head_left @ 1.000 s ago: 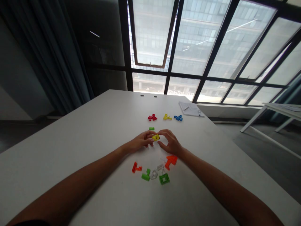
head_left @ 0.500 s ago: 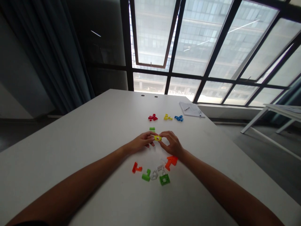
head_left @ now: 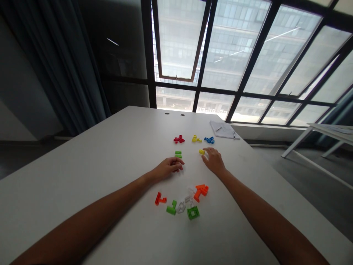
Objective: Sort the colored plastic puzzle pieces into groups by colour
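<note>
My right hand has its thumb and fingers around the right end of a small yellow plastic building piece, low over the white table or on it. My left hand rests near the table's middle with loosely curled fingers apart and nothing in them. Just beyond its fingertips lies a light green plastic piece, with a second strip of the same green close in front. Nearer to me lie an orange-red T-shaped piece, a green piece, a green square frame, clear pieces and orange pieces.
Farther back on the white table sit small groups of red pieces, yellow pieces and blue pieces. Papers with pens lie at the right rear edge. Another white table stands at the right.
My right hand has moved right and away from me with the yellow piece. My left hand has let go of that piece and stays about where it was.
</note>
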{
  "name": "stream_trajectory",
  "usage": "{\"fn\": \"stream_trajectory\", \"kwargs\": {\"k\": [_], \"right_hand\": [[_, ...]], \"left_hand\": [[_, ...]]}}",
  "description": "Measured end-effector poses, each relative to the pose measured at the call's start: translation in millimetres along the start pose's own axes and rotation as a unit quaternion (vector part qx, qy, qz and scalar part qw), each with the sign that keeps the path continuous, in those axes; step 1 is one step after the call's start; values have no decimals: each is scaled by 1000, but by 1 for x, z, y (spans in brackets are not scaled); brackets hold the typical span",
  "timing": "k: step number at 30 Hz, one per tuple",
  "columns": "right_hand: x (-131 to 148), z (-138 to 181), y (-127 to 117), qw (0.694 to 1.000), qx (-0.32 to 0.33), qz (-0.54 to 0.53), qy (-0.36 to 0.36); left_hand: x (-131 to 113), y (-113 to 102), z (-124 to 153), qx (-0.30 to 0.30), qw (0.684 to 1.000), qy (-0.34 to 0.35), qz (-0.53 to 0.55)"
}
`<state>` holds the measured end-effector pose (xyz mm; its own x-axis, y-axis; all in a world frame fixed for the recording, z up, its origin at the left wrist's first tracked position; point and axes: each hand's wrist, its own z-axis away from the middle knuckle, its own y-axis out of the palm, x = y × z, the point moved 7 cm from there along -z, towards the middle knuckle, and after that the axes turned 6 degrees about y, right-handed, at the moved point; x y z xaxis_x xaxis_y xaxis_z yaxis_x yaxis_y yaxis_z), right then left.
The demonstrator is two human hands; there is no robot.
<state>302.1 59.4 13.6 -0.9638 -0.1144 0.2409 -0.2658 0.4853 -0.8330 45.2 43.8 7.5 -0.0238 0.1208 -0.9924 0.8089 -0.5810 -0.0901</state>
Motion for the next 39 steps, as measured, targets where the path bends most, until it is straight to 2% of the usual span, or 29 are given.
{"fn": "stream_trajectory", "kwargs": {"k": [2, 6, 13, 18, 22, 25, 30, 34, 36, 39], "right_hand": [[6, 1, -1, 1000, -8, 5, -2], [16, 1, 12, 998, 56, 29, -21], [14, 2, 23, 991, 118, 50, -26], [16, 2, 19, 992, 111, 54, -30], [16, 3, 18, 993, 107, 51, -30], [17, 3, 16, 993, 107, 49, -30], [17, 3, 16, 992, 109, 49, -28], [17, 3, 15, 994, 99, 33, -37], [24, 5, 8, 994, 75, -7, -73], [49, 16, -12, 979, 21, -97, -176]], "left_hand": [[0, 0, 0, -1, 1000, -1, 2], [4, 1, -2, 4, 1000, -6, 1], [5, 2, -4, 26, 999, 23, -28], [-12, 17, 6, 94, 981, 64, -155], [-33, 39, 22, 202, 941, 107, -248], [-43, 50, 31, 240, 910, 145, -306], [-41, 55, 32, 222, 889, 187, -354], [-37, 52, 28, 201, 896, 192, -348], [-37, 44, 23, 158, 913, 194, -323], [-32, 23, 12, 62, 941, 172, -285]]}}
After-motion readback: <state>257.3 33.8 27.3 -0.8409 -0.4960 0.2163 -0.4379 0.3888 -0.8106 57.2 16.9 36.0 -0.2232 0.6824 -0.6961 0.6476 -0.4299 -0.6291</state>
